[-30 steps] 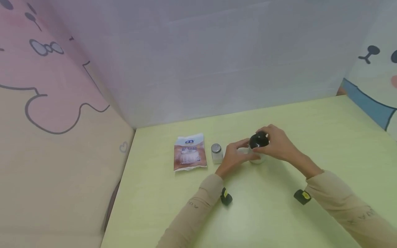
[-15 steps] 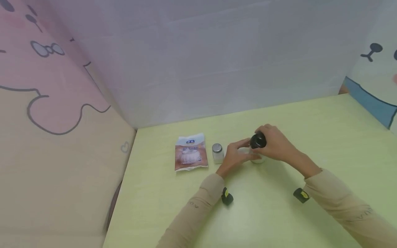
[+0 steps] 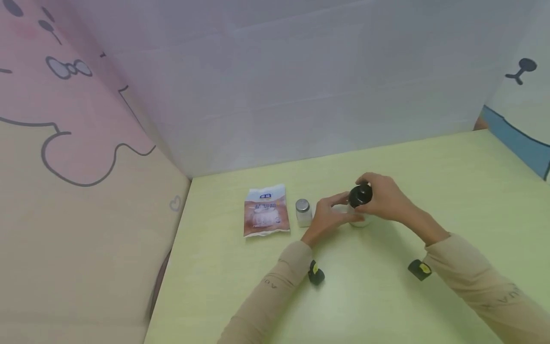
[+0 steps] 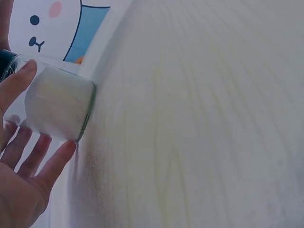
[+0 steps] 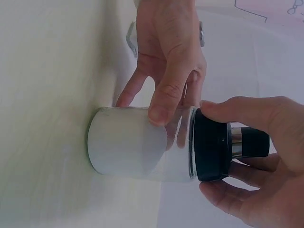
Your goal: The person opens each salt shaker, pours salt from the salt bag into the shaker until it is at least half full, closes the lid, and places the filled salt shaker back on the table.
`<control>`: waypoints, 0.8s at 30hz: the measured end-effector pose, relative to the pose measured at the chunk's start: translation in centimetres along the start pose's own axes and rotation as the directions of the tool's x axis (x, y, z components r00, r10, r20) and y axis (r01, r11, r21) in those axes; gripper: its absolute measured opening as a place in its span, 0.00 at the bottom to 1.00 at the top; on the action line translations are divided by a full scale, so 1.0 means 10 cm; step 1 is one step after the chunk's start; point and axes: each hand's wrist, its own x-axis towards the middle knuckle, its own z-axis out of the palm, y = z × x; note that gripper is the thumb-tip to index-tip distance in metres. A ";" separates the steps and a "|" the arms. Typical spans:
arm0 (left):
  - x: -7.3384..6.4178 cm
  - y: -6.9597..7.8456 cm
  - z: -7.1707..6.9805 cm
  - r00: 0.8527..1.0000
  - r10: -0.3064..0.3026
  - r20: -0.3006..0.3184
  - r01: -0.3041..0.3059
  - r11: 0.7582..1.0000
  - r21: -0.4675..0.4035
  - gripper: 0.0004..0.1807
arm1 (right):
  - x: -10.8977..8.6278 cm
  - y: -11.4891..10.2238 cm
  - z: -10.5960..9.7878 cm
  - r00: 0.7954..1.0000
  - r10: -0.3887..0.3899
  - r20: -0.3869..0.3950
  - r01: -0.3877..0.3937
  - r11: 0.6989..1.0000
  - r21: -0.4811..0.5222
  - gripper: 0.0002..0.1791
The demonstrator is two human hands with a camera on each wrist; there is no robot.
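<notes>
A clear glass jar (image 5: pixel 126 142) with white grainy contents stands upright on the table. Its black lid (image 5: pixel 211 147) has a silver band and a knob on top. My left hand (image 3: pixel 328 217) holds the glass body from the left, thumb on the near side and fingers round the far side. From the right, my right hand (image 3: pixel 386 199) grips the rim of the lid between thumb and fingers. The left wrist view shows the jar's base (image 4: pixel 88 114) at the table surface. Whether the lid is loose or seated tight cannot be told.
Left of my left hand stands a small glass shaker (image 3: pixel 303 213) with a metal cap and white contents. Farther left lies a brown and white printed packet (image 3: pixel 266 212). A pale wall (image 3: pixel 292 95) rises behind the yellow-green table (image 3: pixel 365 296).
My right fingers have shifted slightly around the lid, whose knob shows at a different angle. My left hand stays around the jar. The head view has drifted slightly.
</notes>
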 end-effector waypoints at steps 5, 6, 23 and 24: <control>0.00 -0.01 -0.01 1.000 0.023 0.002 -0.023 1.000 0.014 0.34 | 0.00 0.08 -0.02 0.997 -0.072 0.012 0.070 0.992 0.106 0.33; 0.00 -0.01 -0.01 1.000 0.029 0.004 -0.030 0.999 0.017 0.34 | 0.00 0.10 -0.02 0.996 -0.091 0.012 0.089 0.988 0.129 0.34; 0.02 -0.02 0.01 1.000 0.029 0.011 -0.029 1.000 0.011 0.31 | 0.00 0.21 -0.07 0.992 -0.122 0.015 0.121 0.990 0.079 0.31; 0.01 -0.02 0.02 1.000 0.028 0.012 -0.028 1.000 0.008 0.30 | -0.01 0.21 -0.06 0.993 -0.119 0.013 0.118 0.991 0.070 0.30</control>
